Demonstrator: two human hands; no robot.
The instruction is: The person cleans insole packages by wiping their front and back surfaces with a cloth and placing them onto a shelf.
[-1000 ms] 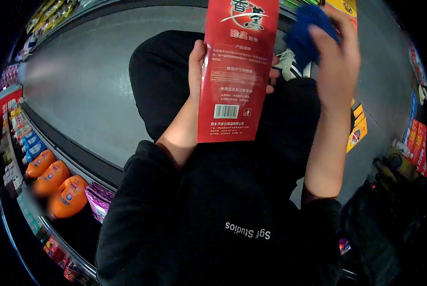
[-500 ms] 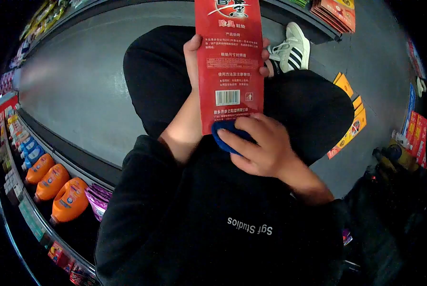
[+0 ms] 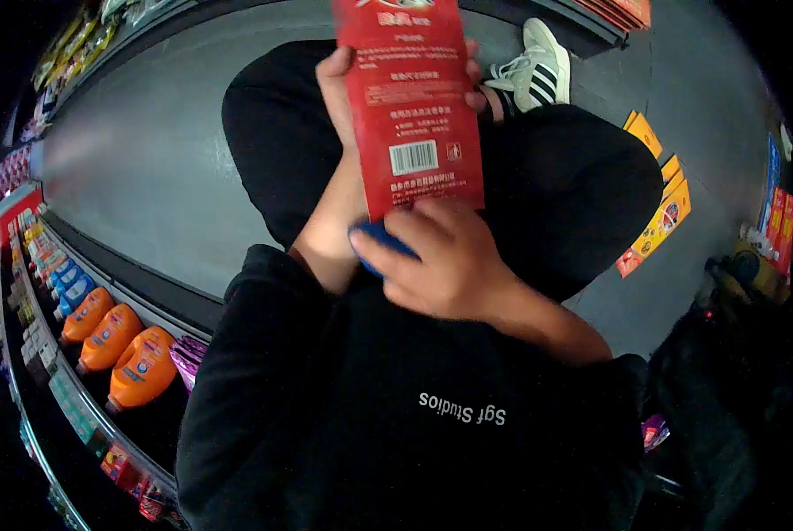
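Observation:
A flat red package (image 3: pixel 418 115) with printed text and a barcode is held upright over my lap. My left hand (image 3: pixel 336 93) grips it from behind, with the thumb at its left edge and fingertips showing at its right edge. A bunched blue cloth (image 3: pixel 380 248) is pressed under the fingers of my right hand (image 3: pixel 440 257), at the package's bottom edge. Part of the cloth is hidden by those fingers.
Orange bottles (image 3: pixel 142 370) and blue bottles (image 3: pixel 73 288) line a shelf at the left. Yellow packages (image 3: pixel 666 217) lie on the floor at the right. A white striped shoe (image 3: pixel 541 71) shows beyond my crossed legs. Dark fabric (image 3: pixel 706 398) is at the lower right.
My right hand has come down from the package's upper right to its bottom edge, carrying the blue cloth. The package has shifted slightly up and left in view.

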